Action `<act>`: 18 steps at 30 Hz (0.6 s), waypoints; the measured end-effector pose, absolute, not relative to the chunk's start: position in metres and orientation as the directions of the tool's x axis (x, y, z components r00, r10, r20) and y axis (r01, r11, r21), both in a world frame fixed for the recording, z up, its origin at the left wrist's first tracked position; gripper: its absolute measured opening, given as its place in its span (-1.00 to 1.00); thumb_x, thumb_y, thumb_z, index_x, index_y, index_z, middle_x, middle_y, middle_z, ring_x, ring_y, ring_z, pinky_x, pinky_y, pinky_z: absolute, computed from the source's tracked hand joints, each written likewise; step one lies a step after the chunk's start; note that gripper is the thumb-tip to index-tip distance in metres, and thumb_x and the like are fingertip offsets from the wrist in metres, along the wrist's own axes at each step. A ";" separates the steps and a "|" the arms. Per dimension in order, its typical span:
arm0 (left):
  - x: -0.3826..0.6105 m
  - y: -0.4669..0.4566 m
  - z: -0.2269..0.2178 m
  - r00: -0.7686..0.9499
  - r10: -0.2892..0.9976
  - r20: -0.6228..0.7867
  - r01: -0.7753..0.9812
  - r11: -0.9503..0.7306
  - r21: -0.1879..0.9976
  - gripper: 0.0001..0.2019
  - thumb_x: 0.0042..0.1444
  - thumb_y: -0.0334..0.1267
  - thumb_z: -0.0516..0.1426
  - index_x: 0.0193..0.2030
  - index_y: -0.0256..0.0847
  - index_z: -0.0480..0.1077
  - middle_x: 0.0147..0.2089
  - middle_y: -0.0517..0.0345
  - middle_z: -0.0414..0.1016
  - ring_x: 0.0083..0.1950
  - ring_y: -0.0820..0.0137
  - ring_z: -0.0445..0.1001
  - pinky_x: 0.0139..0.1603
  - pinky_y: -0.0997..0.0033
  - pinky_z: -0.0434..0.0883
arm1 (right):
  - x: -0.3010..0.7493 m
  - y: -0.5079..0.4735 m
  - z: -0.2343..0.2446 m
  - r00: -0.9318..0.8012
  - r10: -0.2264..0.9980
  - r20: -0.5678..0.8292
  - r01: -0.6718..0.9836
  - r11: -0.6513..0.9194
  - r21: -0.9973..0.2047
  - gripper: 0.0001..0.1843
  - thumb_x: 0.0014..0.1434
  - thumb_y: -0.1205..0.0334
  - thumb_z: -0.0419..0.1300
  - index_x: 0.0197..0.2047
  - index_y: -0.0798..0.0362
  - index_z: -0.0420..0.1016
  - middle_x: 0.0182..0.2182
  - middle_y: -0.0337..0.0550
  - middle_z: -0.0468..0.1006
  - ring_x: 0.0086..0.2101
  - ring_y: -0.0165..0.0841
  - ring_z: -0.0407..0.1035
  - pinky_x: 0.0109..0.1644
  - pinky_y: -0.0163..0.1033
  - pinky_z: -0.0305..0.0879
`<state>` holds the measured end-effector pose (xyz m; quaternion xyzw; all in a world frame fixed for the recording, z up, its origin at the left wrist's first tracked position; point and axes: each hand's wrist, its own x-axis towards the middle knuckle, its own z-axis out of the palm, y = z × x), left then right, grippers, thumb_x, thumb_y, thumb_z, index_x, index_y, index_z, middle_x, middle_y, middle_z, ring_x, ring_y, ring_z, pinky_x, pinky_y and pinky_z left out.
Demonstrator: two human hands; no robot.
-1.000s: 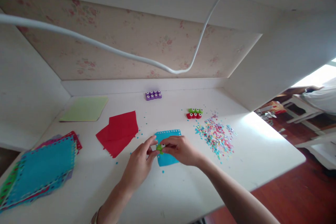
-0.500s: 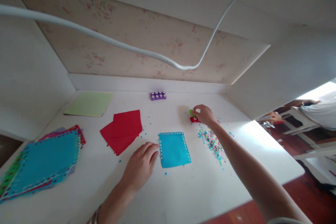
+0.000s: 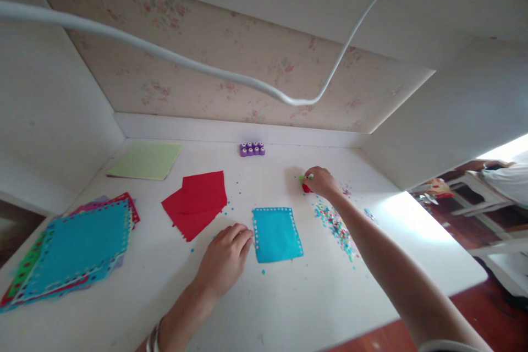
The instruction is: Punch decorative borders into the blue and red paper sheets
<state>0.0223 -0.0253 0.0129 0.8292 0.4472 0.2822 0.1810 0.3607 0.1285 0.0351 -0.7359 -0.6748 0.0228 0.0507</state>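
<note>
A square of blue paper (image 3: 278, 237) with holes punched along its left, top and right edges lies flat on the white table. My left hand (image 3: 225, 253) rests beside it, fingers loosely bent, fingertips at the paper's left edge. Farther off to the right, my right hand (image 3: 322, 180) has its fingers closed around a small red craft punch (image 3: 306, 188). A green punch (image 3: 302, 179) stands against it, partly hidden by the fingers. Colourful paper bits (image 3: 337, 231) are scattered near my right forearm.
Several small purple punches with white tops (image 3: 252, 149) stand near the back wall. Red sheets (image 3: 198, 203) lie left of the blue square, with a pale green stack (image 3: 146, 160) behind. Punched coloured sheets (image 3: 80, 247) pile up at far left. A white cable (image 3: 247, 81) hangs across the view.
My right hand has shifted from the green punch onto the red one, whose top is now covered. The left hand and blue square stay in place; the view has moved slightly.
</note>
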 end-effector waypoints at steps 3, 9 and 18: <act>0.022 -0.026 0.013 0.451 0.842 0.294 0.648 -0.536 0.541 -0.78 0.33 -0.32 -0.01 -0.09 -0.13 0.47 -0.12 0.08 0.52 -0.12 0.30 0.48 -0.02 0.22 0.45 | 0.361 0.127 0.035 0.095 0.995 0.033 0.991 -0.091 -0.101 -0.76 0.11 0.11 0.21 -0.23 0.02 0.63 -0.10 0.01 0.57 -0.07 -0.14 0.42 0.02 -0.12 0.29; 0.023 -0.028 0.014 0.479 0.835 0.272 0.657 -0.546 0.520 -0.76 0.33 -0.34 -0.01 -0.11 -0.14 0.49 -0.16 0.09 0.52 -0.14 0.29 0.48 -0.03 0.21 0.43 | 0.345 0.119 0.045 0.043 0.994 0.104 0.990 -0.028 -0.138 -0.65 0.20 0.09 0.15 -0.01 0.06 0.53 0.04 0.05 0.50 0.06 -0.10 0.32 0.13 -0.05 0.22; 0.024 -0.029 0.012 0.524 0.822 0.221 0.685 -0.562 0.464 -0.80 0.32 -0.37 0.00 -0.12 -0.14 0.46 -0.17 0.12 0.51 -0.13 0.27 0.46 -0.04 0.17 0.40 | 0.255 0.178 0.043 -0.187 0.976 0.109 0.939 0.210 -0.274 -0.62 0.29 0.17 0.13 0.16 0.03 0.39 0.08 -0.03 0.46 -0.08 -0.30 0.43 0.06 -0.19 0.33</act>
